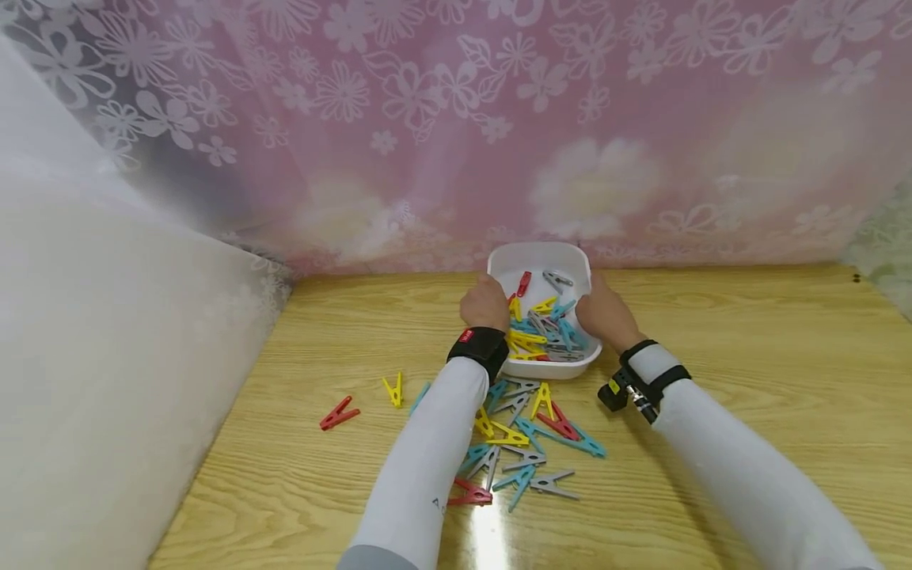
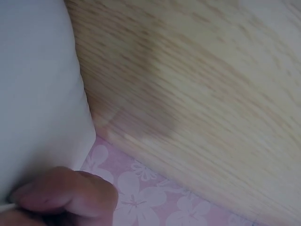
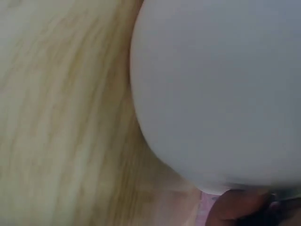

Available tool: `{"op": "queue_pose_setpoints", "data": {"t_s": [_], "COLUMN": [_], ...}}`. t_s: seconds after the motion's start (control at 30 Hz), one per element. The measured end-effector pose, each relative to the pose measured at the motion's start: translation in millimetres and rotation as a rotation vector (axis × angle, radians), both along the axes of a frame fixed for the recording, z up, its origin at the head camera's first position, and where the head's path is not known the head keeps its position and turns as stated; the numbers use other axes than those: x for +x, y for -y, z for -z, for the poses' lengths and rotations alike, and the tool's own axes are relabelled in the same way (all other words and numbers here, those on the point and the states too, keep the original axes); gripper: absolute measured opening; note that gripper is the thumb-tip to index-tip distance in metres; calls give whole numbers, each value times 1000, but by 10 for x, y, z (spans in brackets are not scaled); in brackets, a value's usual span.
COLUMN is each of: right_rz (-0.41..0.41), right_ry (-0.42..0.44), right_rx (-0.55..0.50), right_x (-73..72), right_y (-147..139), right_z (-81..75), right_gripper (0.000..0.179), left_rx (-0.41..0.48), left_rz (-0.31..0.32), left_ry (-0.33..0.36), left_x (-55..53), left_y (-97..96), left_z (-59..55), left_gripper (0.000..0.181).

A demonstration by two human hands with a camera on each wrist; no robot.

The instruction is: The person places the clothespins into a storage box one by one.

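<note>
A white plastic basin (image 1: 537, 255) holds several red, yellow, blue and grey clothespins (image 1: 526, 339), most of them gathered at its near end. My left hand (image 1: 486, 304) grips the basin's left rim, and my right hand (image 1: 608, 313) grips the right rim. In the left wrist view, curled fingers (image 2: 70, 193) show at the edge of the white wall. The right wrist view has the basin's side (image 3: 216, 94) filling much of the frame, with part of the right hand (image 3: 240, 207) at the bottom corner.
A loose heap of clothespins (image 1: 523, 435) lies on the wooden table (image 1: 748, 356) just in front of the basin, partly behind the left sleeve. Further left lie a red clothespin (image 1: 339, 413) and a yellow one (image 1: 395, 389). A pink flowered curtain (image 1: 442, 158) hangs behind the table.
</note>
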State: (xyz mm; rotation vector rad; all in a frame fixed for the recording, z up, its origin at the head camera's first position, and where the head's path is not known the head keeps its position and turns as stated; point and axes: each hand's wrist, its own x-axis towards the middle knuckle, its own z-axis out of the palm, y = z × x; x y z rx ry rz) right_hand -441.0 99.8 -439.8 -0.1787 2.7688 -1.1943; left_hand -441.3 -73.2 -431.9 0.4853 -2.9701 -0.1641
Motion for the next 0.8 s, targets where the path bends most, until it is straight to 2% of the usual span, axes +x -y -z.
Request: {"op": "queue_pose_setpoints", "data": {"t_s": [0.2, 0.33, 0.5, 0.57, 0.63, 0.7, 0.8], "right_rz": [69, 83, 99, 108, 113, 114, 117], "right_ry": [7, 2, -38, -42, -42, -44, -45], "right_rx": [-1, 20, 58, 79, 97, 109, 109], "right_x": [41, 68, 64, 54, 44, 36, 32], "right_y": [107, 129, 113, 105, 90, 80, 69], "right_z": [-25, -37, -30, -21, -14, -12, -25], "right_gripper": [54, 55, 54, 53, 52, 51, 50], "left_rx": [11, 45, 71, 93, 127, 164, 219], "left_rz": [30, 50, 117, 136, 143, 163, 241], "left_ry": [72, 124, 213, 218, 182, 108, 11], "left_x": [59, 70, 35, 10, -10, 6, 126], "left_y": [114, 165, 200, 221, 266, 354, 586], "left_z": [-89, -100, -85, -66, -41, -52, -171], "left_gripper": [31, 40, 68, 79, 85, 84, 69]}}
